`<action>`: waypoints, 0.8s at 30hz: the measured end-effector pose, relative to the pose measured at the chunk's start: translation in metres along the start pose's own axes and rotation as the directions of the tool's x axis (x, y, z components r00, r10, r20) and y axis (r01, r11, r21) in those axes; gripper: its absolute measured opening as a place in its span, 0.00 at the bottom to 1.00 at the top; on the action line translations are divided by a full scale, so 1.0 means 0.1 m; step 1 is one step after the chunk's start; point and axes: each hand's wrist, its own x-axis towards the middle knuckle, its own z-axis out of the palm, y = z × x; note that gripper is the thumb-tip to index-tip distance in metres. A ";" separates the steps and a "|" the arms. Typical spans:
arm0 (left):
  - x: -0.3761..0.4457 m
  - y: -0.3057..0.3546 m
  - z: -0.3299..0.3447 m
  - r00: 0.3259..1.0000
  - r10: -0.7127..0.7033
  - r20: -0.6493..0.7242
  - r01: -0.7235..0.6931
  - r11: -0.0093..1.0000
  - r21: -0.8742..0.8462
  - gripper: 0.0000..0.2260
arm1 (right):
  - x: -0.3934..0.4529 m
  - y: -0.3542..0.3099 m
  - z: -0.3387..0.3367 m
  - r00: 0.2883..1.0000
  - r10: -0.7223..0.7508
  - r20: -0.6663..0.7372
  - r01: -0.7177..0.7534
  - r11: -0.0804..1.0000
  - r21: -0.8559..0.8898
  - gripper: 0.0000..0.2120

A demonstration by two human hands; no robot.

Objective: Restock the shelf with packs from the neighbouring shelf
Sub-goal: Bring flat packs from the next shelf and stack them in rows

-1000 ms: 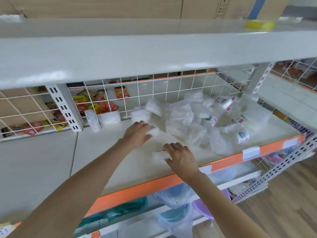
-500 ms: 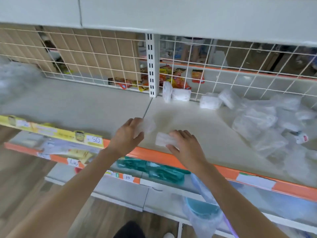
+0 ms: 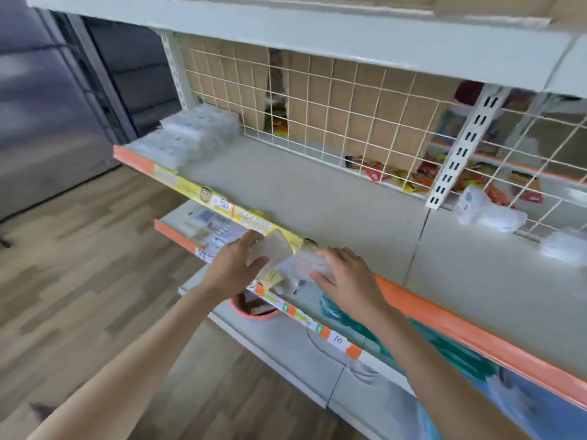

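Both hands are out over the front edge of the shelf (image 3: 317, 198), each holding one small pack: the left hand (image 3: 233, 268) has its thumb and fingers curled round a clear pack (image 3: 270, 250) tilted up on edge, and the right hand (image 3: 346, 276) pinches a white pack (image 3: 306, 265) lying flatter, just beside the first. Both packs are see-through plastic with pale contents, soft-edged and blurred, so no print can be read. Two packs are in hand. At the shelf's far left end sits a stack of clear packs (image 3: 190, 134), its count lost in blur. Past the slotted upright (image 3: 460, 147), on the neighbouring shelf (image 3: 476, 268), two or three more white packs (image 3: 486, 211) lie against the wire grid (image 3: 317, 106), the rightmost cut off by the frame edge.
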 end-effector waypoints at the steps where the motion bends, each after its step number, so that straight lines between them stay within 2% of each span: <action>1: 0.00 -0.15 -0.11 1.000 -0.002 -0.008 0.002 1.000 -0.003 0.16 | 0.10 -0.12 0.12 1.000 -0.019 -0.007 0.019 1.000 0.004 0.14; 4: 0.00 -0.52 -0.39 0.999 -0.004 -0.034 0.004 1.000 -0.004 0.16 | 0.36 -0.46 0.43 0.999 -0.036 -0.023 0.036 0.999 0.018 0.15; 8: 0.03 -0.85 -0.61 1.000 0.003 -0.030 -0.003 1.000 0.012 0.16 | 0.60 -0.71 0.64 1.000 0.013 0.025 -0.015 0.995 0.100 0.15; 15: 0.33 -1.26 -0.63 0.997 -0.068 -0.046 0.067 0.997 -0.030 0.17 | 1.14 -0.71 0.92 0.997 0.054 -0.049 -0.051 0.996 0.073 0.14; 24: 1.55 -1.66 -1.01 0.999 0.015 -0.030 -0.014 0.999 0.037 0.14 | 2.38 -0.53 1.42 0.978 0.139 -0.154 -0.117 0.983 0.139 0.16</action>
